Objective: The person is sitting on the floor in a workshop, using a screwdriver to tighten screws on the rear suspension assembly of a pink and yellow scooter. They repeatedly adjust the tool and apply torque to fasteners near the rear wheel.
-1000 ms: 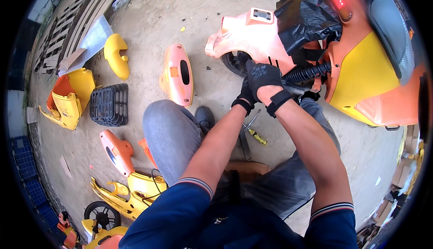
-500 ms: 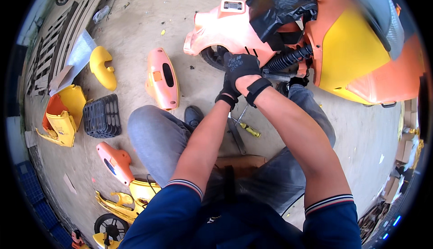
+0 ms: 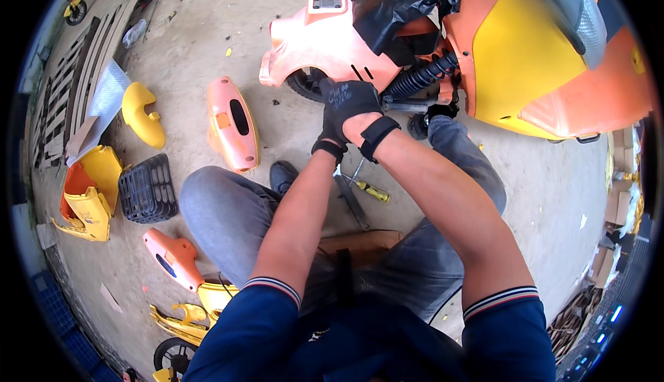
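Both my hands wear black gloves and are pressed together beside the black wheel [image 3: 303, 84] of an orange and yellow scooter [image 3: 315, 39]. My right hand [image 3: 353, 104] lies on top, its fingers curled in around something hidden under the glove. Beneath it, my left hand [image 3: 330, 133] shows only its wrist side and part of the back; its fingers are covered. Just right of them runs a black coil-spring shock absorber [image 3: 423, 76]. On the floor below my wrists lie a screwdriver [image 3: 373, 192] with a yellow handle and a long dark bar [image 3: 353, 204].
A black plastic bag [image 3: 401, 5] drapes over the scooter. To my left lie an orange shell [image 3: 227, 136], a yellow fender [image 3: 144, 120], a black basket [image 3: 147, 192], a yellow-orange body panel [image 3: 90, 202] and another orange cover [image 3: 176, 261]. Cardboard boxes [image 3: 615, 198] line the right side.
The whole view has shifted, so the scooter and floor parts appear farther left. My hands stay together at the same place by the wheel.
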`<state>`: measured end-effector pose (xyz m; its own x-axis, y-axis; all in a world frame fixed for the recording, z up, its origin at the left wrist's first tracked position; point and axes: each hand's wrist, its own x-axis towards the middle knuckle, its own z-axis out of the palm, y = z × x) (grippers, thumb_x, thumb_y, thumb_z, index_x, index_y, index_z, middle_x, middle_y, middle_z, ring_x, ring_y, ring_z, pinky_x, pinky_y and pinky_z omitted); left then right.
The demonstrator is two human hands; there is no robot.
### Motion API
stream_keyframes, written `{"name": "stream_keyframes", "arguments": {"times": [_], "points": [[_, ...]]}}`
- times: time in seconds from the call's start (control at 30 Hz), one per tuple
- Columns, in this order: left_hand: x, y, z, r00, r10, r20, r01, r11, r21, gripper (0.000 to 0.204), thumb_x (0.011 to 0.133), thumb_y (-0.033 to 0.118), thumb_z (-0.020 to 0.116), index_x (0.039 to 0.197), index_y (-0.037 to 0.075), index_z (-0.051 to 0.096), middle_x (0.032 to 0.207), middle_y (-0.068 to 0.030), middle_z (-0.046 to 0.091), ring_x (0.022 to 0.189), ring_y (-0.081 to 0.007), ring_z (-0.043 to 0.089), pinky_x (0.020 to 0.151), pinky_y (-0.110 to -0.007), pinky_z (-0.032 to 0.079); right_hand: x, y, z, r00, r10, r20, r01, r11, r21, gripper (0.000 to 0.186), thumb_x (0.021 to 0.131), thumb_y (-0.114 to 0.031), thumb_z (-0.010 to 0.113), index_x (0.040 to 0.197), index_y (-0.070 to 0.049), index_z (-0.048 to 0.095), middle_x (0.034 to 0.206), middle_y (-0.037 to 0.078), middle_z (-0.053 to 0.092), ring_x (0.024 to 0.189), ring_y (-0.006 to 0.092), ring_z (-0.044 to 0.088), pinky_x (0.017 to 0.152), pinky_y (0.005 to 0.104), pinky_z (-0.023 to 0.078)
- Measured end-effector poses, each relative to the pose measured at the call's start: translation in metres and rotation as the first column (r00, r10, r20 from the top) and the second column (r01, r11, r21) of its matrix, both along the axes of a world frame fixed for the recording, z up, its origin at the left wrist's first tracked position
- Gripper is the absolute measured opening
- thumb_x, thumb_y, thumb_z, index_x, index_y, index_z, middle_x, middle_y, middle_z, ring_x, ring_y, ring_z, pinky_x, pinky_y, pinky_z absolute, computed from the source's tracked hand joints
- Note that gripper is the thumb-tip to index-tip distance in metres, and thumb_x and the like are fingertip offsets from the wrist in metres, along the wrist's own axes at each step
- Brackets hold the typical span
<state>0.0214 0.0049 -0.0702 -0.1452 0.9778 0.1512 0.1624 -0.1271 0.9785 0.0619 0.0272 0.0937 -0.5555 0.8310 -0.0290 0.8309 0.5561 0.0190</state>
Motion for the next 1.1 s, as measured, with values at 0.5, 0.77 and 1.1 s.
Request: {"name": "stream_keyframes", "arguments": {"times": [0.5,0.77,1.1], "points": [[0.006,0.0,0.063,0.986,0.115,-0.122,-0.102,0.989,0.105,0.018,0.074,0.01,0.073,0.083,0.001,0.06,0.064,-0.0086,0.061,0.055,-0.0191,0.056,0.055,-0.033,0.044,0.146,-0.02,0.024,0.979,0.027,-0.204,-0.015,0.998,0.058,0.014,0.083,-0.021,0.055,0.086,-0.008,0.059,0.077,0.015,0.062,0.076,0.0306,0.064,0.065,0.043,0.049],[-0.001,-0.002,0.07,0.988,0.038,-0.149,-0.053,0.994,-0.098,0.027,0.076,0.02,0.074,0.09,0.001,0.061,0.076,-0.0107,0.063,0.069,-0.0222,0.059,0.064,-0.034,0.045,0.198,0.035,0.001,0.72,-0.646,-0.254,0.63,0.762,-0.152,0.051,0.081,-0.04,0.06,0.116,-0.004,0.055,0.105,0.022,0.063,0.099,0.0372,0.059,0.084,0.0439,0.047],[0.001,0.0,0.054,0.984,0.096,-0.15,-0.089,0.995,0.055,0.017,0.077,0.01,0.071,0.087,0.0,0.061,0.065,-0.0081,0.061,0.056,-0.0167,0.055,0.055,-0.032,0.043,0.201,0.053,-0.026,0.681,-0.652,-0.332,0.642,0.75,-0.158,0.048,0.08,-0.035,0.061,0.119,-0.007,0.056,0.114,0.02,0.059,0.105,0.0367,0.056,0.089,0.0418,0.045]]}}
